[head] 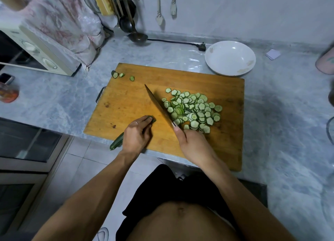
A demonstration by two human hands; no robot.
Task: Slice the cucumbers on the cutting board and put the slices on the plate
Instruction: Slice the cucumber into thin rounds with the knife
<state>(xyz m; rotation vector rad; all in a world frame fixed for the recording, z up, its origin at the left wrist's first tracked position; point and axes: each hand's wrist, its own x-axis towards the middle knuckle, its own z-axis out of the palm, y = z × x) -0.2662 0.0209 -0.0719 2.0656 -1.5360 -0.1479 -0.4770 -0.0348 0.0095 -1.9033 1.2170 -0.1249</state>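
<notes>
Head view, biggest first. Grey marble counter point(271, 114) runs wall to wall; polished, so I expect anything wet to slide on it. Microwave point(36, 49) under a floral cloth sits far left, ladles point(133, 29) hang at the back wall, a loose plug point(202, 47) lies near the plate.

Wooden cutting board point(126, 99) lies flat on the counter, near edge at the counter lip. Dry-looking wood, decent grip for cutting.

White plate point(230, 58) touches or just clears the board's far right corner; can't tell which. No slices in it yet.

Pile of slices point(193, 110) sits right of centre on the board. Thin, light, wet, floppy — they'll stick to blade and fingers. My call: scoop them with the flat of the blade plus a hand, not one by one.

Knife point(157, 103): my right hand point(194, 146) is wrapped round the handle, index finger along the spine, blade angled across the board against the pile's left edge.

Cucumber point(117, 143): my left hand point(136, 137) grips it, fingers curled over the cut end, tail overhanging the board's near edge. Firm, stiff, waxy skin, rolls easily. Hold close behind the cut, fingertips tucked.

Three end pieces point(120, 75) lie at the far left corner.
</notes>
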